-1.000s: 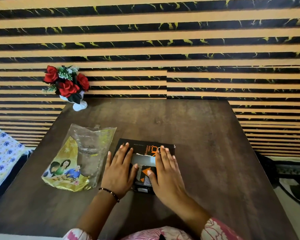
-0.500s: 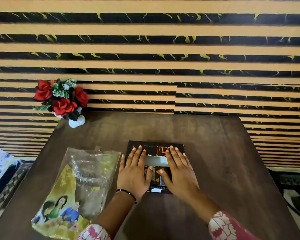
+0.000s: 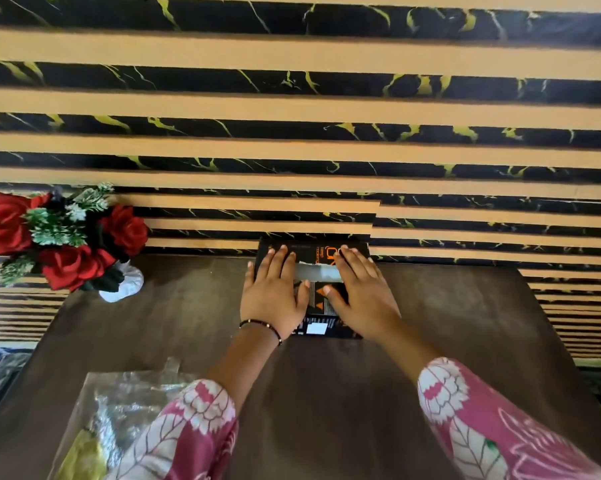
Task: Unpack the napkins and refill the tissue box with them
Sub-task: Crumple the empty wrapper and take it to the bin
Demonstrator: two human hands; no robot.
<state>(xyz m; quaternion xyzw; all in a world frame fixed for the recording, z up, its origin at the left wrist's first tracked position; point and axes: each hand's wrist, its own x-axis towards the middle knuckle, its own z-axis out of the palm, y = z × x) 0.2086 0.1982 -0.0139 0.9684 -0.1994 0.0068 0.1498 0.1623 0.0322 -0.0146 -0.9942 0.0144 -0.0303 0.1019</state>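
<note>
while flat, fingers (image 3: 277, 261) of both hands cover tissue box (image 3: 314, 304).

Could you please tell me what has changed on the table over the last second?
The tissue box has slid away from the person to the far edge by the striped wall, with the left hand and right hand flat on its top throughout. The empty plastic wrapper and rose vase stayed put.

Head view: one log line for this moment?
left hand flat on black cardboard tissue box | right hand flat on it | clear plastic wrapper near-left, apart
</note>
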